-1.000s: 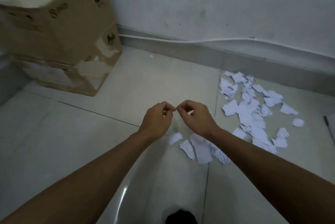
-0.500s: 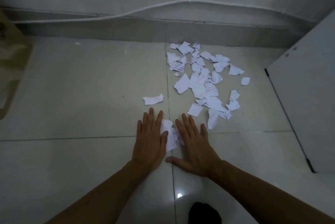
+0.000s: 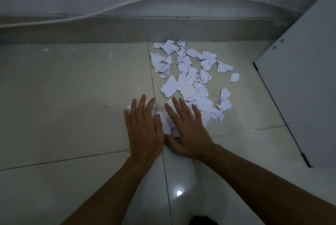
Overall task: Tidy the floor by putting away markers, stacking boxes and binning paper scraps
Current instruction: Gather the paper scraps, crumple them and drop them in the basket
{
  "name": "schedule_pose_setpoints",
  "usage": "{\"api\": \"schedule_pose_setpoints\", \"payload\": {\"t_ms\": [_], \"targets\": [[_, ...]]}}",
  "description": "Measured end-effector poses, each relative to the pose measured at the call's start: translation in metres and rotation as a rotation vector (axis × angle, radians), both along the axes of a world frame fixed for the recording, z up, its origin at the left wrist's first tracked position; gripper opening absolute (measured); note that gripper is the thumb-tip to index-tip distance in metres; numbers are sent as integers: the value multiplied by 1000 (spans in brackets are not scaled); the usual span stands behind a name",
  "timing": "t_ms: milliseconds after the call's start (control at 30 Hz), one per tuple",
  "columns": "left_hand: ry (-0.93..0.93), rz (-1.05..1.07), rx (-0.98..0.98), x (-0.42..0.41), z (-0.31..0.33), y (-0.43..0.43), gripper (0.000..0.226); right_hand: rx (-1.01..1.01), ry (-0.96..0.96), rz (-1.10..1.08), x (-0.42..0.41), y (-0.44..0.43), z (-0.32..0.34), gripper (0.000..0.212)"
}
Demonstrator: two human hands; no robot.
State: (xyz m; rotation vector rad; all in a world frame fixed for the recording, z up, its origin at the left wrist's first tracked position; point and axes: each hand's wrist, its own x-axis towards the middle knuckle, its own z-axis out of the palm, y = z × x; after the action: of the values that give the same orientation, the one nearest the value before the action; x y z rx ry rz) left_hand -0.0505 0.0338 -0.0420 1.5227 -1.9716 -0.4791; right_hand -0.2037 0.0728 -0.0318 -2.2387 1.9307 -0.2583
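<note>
Dozens of torn paper scraps (image 3: 189, 75) lie scattered on the pale tiled floor (image 3: 72, 88) ahead of me, bunched near the grey skirting (image 3: 91, 28) under a scuffed wall. A white cable (image 3: 127, 3) runs along that wall, and a white panel (image 3: 300, 88) stands at the right. Some scraps carry lines of print, too small for me to read. My left hand (image 3: 143, 126) and right hand (image 3: 187, 130) lie flat with fingers spread, grasping nothing, pressing down on the nearest scraps, thumbs almost meeting. A spot of light reflects off the tile between my forearms.
</note>
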Motion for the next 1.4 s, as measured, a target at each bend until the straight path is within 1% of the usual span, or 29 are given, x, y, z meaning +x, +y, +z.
{"api": "schedule_pose_setpoints", "payload": {"t_ms": [33, 100, 167, 233, 300, 433, 500, 567, 633, 667, 700, 767, 867, 933, 1000, 1033, 1067, 1100, 1167, 1200, 1233, 1300, 1333, 1400], "targets": [[-47, 46, 40, 3, -2, -2, 52, -22, 14, 4, -7, 2, 2, 85], [-97, 86, 154, -1, -5, -1, 56, -17, 38, -89, -20, 9, 3, 88], [-69, 60, 210, -11, -7, 4, 57, 33, 43, -248, -32, 19, 1, 94], [-11, -4, 211, -27, -7, 9, 54, 106, 34, -376, -42, 31, -4, 97], [42, -52, 213, -41, -5, 11, 54, 156, 26, -404, -45, 40, -10, 100], [114, -156, 228, -69, -4, 15, 54, 169, -16, -290, -37, 40, -18, 96], [152, -172, 241, -73, -5, 16, 56, 154, -67, -209, -32, 33, -19, 94], [189, -161, 240, -75, -8, 15, 55, 107, -159, -108, -33, 26, -18, 91], [227, -150, 254, -75, -10, 11, 54, 9, -302, -41, -39, 22, -15, 80], [231, -147, 267, -76, -10, 8, 58, -39, -355, -40, -44, 20, -13, 74], [213, -143, 275, -78, -10, 5, 64, -80, -385, -57, -50, 18, -11, 70], [111, -142, 231, -82, -10, 2, 75, -173, -386, -111, -66, 13, -8, 62], [-28, -161, 159, -95, -10, 1, 84, -294, -268, -267, -91, 0, -7, 56], [-71, -167, 170, -108, -10, -2, 84, -266, -172, -468, -104, -7, -11, 57], [-96, -171, 194, -119, -10, -6, 81, -144, -161, -633, -110, -10, -17, 60], [-104, -166, 197, -122, -11, -8, 78, -96, -184, -643, -110, -9, -20, 61], [-106, -157, 187, -125, -12, -10, 75, -78, -237, -594, -109, -8, -23, 61], [-103, -150, 171, -127, -12, -13, 73, -90, -344, -507, -109, -7, -25, 59], [-101, -154, 144, -127, -13, -17, 72, -175, -590, -338, -108, -7, -21, 50], [-108, -160, 130, -128, -14, -19, 74, -250, -637, -312, -113, -11, -19, 45], [-120, -167, 119, -129, -14, -21, 78, -340, -631, -334, -121, -18, -16, 42], [-177, -175, 110, -130, -13, -21, 89, -457, -563, -474, -140, -44, -11, 43], [-214, -172, 105, -132, -13, -22, 95, -443, -523, -559, -152, -59, -8, 45], [-285, -164, 97, -134, -11, -21, 105, -263, -440, -712, -177, -88, -6, 52]]}}
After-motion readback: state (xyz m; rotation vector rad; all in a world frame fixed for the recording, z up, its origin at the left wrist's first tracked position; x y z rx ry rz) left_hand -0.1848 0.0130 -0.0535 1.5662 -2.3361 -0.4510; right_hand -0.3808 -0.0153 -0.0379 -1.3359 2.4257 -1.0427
